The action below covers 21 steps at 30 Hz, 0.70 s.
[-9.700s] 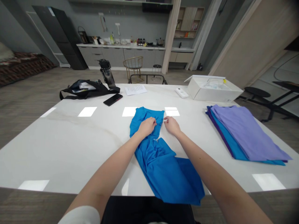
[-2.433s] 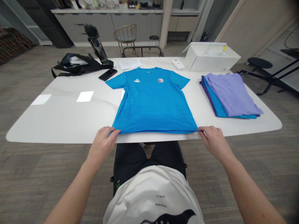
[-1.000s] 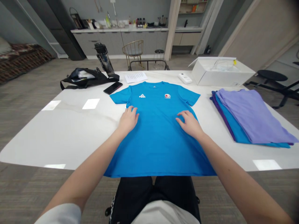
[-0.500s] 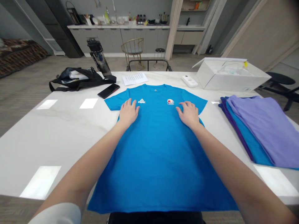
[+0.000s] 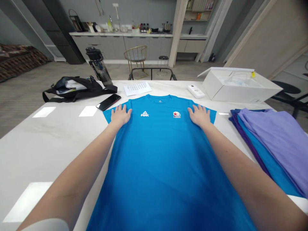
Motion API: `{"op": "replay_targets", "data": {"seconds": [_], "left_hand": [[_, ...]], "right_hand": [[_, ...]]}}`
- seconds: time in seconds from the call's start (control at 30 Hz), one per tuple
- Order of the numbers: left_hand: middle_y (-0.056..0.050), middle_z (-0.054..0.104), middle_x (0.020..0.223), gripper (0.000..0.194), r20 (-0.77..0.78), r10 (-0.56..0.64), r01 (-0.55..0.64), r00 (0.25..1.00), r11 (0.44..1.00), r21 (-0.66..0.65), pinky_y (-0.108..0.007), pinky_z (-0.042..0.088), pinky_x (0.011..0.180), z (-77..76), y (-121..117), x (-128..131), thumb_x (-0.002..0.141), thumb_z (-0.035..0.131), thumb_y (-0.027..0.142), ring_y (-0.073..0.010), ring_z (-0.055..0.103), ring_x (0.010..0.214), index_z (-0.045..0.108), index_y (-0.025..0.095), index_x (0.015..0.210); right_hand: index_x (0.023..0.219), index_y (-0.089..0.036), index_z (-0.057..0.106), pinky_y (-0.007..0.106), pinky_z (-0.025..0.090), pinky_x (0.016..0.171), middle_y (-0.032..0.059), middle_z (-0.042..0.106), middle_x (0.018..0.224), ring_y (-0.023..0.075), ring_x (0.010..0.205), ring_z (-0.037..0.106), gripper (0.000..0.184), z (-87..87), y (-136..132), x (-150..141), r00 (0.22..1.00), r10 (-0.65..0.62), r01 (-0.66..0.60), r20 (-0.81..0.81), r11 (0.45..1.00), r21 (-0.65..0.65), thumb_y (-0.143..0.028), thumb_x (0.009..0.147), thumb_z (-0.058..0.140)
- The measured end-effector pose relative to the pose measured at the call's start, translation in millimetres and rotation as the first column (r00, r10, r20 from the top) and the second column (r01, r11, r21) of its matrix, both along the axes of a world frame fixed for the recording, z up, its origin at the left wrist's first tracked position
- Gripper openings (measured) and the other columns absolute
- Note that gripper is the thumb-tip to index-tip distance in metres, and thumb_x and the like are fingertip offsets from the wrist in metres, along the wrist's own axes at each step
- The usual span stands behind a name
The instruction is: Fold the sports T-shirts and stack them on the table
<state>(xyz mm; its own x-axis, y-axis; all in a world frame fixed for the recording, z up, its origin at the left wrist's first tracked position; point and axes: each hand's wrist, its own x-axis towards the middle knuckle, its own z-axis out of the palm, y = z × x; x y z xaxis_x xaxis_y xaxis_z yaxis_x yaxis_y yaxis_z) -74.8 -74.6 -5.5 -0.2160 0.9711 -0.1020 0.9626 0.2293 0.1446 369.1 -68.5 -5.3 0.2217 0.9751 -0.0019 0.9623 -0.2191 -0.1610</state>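
Observation:
A blue T-shirt [image 5: 158, 154] lies spread flat, its collar towards the far side and its lower part running out of view at the bottom. It bears a white PEAK logo on the left of the chest and a round red-and-white badge on the right. My left hand [image 5: 120, 115] rests flat on the left sleeve and shoulder, fingers spread. On the opposite shoulder, by the right sleeve, my right hand [image 5: 199, 116] lies palm down with its fingers apart. Neither hand grips the fabric.
The shirt is on a white table [image 5: 60, 141]. Beyond the left sleeve are a phone [image 5: 108, 102], a black bag [image 5: 72, 88] and a dark bottle [image 5: 99, 67]. Behind the collar lie a printed sheet [image 5: 137, 88] and a white device [image 5: 195, 91]. An opened white box [image 5: 235, 88] and folded clothes [image 5: 276, 134] occupy the right.
Both hands have moved outward, from the chest beside the logos to the sleeves and shoulders. The camera view has shifted, so the scene sits slightly lower in the picture.

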Motion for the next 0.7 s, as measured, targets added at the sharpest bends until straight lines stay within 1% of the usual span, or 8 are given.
{"op": "replay_targets", "data": {"seconds": [0.07, 0.1, 0.2, 0.37, 0.47, 0.53, 0.63, 0.7], "left_hand": [[-0.013, 0.018, 0.173, 0.080, 0.027, -0.023, 0.023, 0.999, 1.000, -0.017, -0.059, 0.017, 0.127, -0.4, 11.6, 14.0, 0.101, 0.015, 0.064, -0.0355, 0.018, 0.159, 0.027, 0.017, 0.165], [-0.013, 0.017, 0.173, 0.081, 0.038, -0.016, 0.018, 0.999, 0.999, -0.034, -0.059, 0.017, 0.127, -1.3, 17.3, 18.3, 0.100, 0.015, 0.065, -0.0357, 0.016, 0.159, 0.026, 0.018, 0.165], [-0.010, 0.014, 0.173, 0.083, 0.036, -0.004, 0.005, 0.999, 0.999, -0.039, -0.058, 0.018, 0.127, -5.7, 32.4, 18.5, 0.099, 0.015, 0.068, -0.0356, 0.014, 0.160, 0.024, 0.019, 0.166], [-0.009, 0.015, 0.174, 0.081, 0.022, -0.028, 0.028, 0.999, 1.000, -0.002, -0.057, 0.016, 0.128, -13.9, 52.6, 3.0, 0.099, 0.016, 0.067, -0.0347, 0.014, 0.160, 0.024, 0.022, 0.166], [-0.008, 0.016, 0.173, 0.081, 0.005, -0.032, 0.032, 0.999, 0.999, 0.021, -0.056, 0.015, 0.128, -18.7, 63.2, -2.5, 0.099, 0.016, 0.067, -0.0347, 0.015, 0.160, 0.024, 0.021, 0.166], [-0.008, 0.016, 0.173, 0.082, -0.001, -0.046, 0.046, 0.999, 0.998, 0.044, -0.056, 0.014, 0.128, -21.3, 68.4, -6.0, 0.099, 0.016, 0.067, -0.0337, 0.015, 0.160, 0.023, 0.020, 0.166], [-0.009, 0.017, 0.173, 0.082, 0.012, -0.085, 0.084, 0.996, 0.994, 0.069, -0.055, 0.013, 0.129, -21.8, 70.3, -9.5, 0.100, 0.015, 0.067, -0.0315, 0.015, 0.160, 0.023, 0.019, 0.166], [-0.011, 0.016, 0.173, 0.080, 0.006, -0.101, 0.100, 0.995, 0.989, 0.111, -0.054, 0.014, 0.129, -19.1, 66.3, -7.2, 0.102, 0.015, 0.064, -0.0306, 0.015, 0.160, 0.023, 0.017, 0.166]], "right_hand": [[0.164, -0.024, 0.032, 0.068, 0.014, 0.122, 0.0096, 0.021, 0.173, 0.0362, 0.157, 0.018, 0.079, -1.6, 16.2, -17.8, 0.996, 0.078, -0.079, -0.037, 0.996, -0.030, -0.068, 0.102, 0.011], [0.165, -0.028, 0.029, 0.071, 0.013, 0.121, 0.0074, 0.018, 0.173, 0.0360, 0.158, 0.016, 0.079, -3.3, 23.5, -25.2, 0.995, 0.093, -0.095, -0.048, 0.994, -0.059, -0.069, 0.101, 0.010], [0.166, -0.034, 0.024, 0.079, 0.009, 0.116, 0.0040, 0.014, 0.174, 0.0391, 0.158, 0.012, 0.081, -9.4, 41.7, -36.3, 0.996, 0.093, -0.094, -0.006, 0.989, -0.115, -0.075, 0.098, 0.010], [0.166, -0.038, 0.019, 0.084, 0.008, 0.113, 0.0023, 0.011, 0.175, 0.0421, 0.157, 0.012, 0.082, -14.5, 66.9, -30.2, 0.989, 0.141, -0.135, 0.044, 0.982, -0.129, -0.078, 0.096, 0.012], [0.166, -0.038, 0.018, 0.083, 0.008, 0.114, 0.0014, 0.011, 0.175, 0.0421, 0.157, 0.012, 0.082, -14.9, 80.5, -25.0, 0.985, 0.167, -0.160, 0.049, 0.979, -0.130, -0.078, 0.095, 0.013], [0.166, -0.038, 0.020, 0.082, 0.006, 0.115, 0.0010, 0.012, 0.175, 0.0418, 0.158, 0.011, 0.083, -14.4, 87.8, -21.2, 0.982, 0.186, -0.181, 0.025, 0.975, -0.127, -0.079, 0.095, 0.014], [0.166, -0.038, 0.022, 0.083, 0.003, 0.114, 0.0002, 0.012, 0.174, 0.0414, 0.158, 0.011, 0.083, -12.6, 92.8, -15.8, 0.978, 0.208, -0.207, -0.007, 0.970, -0.130, -0.081, 0.095, 0.014], [0.166, -0.038, 0.022, 0.083, 0.005, 0.114, 0.0008, 0.012, 0.174, 0.0414, 0.158, 0.011, 0.082, -11.1, 89.0, -14.9, 0.980, 0.197, -0.197, -0.013, 0.973, -0.119, -0.079, 0.096, 0.012]]}}
